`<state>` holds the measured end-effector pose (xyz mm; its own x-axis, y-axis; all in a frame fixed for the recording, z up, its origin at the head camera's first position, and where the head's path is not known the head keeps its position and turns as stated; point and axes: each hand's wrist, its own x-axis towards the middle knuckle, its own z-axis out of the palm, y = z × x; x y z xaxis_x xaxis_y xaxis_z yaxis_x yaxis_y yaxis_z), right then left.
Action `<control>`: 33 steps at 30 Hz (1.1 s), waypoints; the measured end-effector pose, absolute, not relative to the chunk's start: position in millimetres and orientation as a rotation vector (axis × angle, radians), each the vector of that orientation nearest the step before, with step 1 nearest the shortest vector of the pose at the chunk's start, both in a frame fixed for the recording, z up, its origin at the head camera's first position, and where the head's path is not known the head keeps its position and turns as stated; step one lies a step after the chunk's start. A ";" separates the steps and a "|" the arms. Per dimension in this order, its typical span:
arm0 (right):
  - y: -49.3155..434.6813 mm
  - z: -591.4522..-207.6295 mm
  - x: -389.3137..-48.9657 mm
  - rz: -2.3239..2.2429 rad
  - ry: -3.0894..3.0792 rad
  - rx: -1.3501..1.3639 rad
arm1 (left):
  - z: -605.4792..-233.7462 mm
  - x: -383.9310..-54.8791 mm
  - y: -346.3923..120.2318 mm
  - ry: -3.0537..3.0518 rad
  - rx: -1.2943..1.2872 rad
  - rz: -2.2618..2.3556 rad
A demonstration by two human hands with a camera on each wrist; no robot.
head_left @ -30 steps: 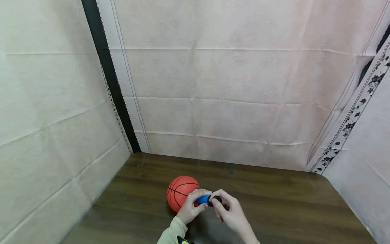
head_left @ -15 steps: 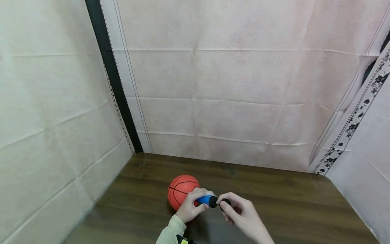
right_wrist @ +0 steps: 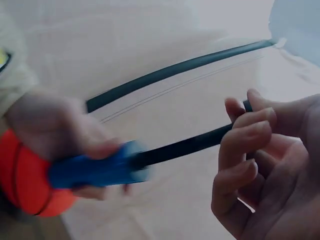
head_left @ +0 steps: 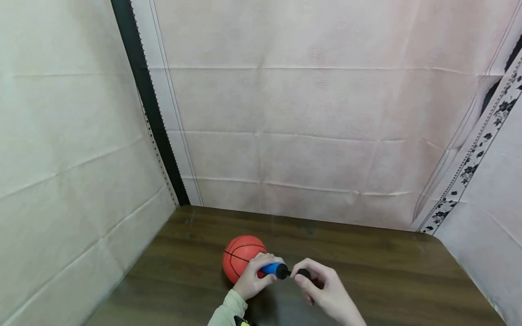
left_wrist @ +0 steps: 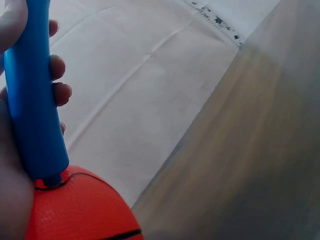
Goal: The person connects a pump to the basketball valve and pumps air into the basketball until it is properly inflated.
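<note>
A smooth blue pump (head_left: 270,268) slants across from the left hand (head_left: 254,277), whose fingers wrap it, toward the right hand (head_left: 326,290), which pinches a black knob (head_left: 304,273). The right wrist view stretches out its long black rod (right_wrist: 185,148), hardly visible from the head; only the left wrist view shows its narrow tip (left_wrist: 52,181) against the orange-red ball (head_left: 241,253), which sits on the brown surface (head_left: 387,271).

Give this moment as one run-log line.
left hand: grips blue pump barrel | right hand: holds black handle | black rod: exposed between | red basketball: on table, at barrel's narrow end | insertion: unclear
</note>
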<state>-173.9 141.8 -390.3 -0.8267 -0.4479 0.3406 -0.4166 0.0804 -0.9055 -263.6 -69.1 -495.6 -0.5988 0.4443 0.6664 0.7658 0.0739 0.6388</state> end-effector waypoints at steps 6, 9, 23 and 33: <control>121.5 -419.4 -196.4 -1.882 2.365 -0.703 | -499.1 -260.9 -65.7 -2.095 -1.174 -1.488; 116.9 -423.8 -197.8 -1.892 2.399 -0.741 | -498.4 -260.7 -69.5 -2.097 -1.145 -1.424; 145.4 -381.5 -163.8 -1.806 2.498 -0.941 | -485.4 -265.1 -83.3 -2.039 -1.230 -1.437; 136.7 -386.2 -160.3 -2.000 2.442 -1.215 | -490.4 -271.2 -97.0 -2.066 -1.133 -1.463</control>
<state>-160.3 136.7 -386.2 -0.7170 -0.3703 0.5905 -0.6520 0.0565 -0.7561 -271.2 -97.0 -490.4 -0.6105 0.3983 0.6846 0.7780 0.1396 0.6125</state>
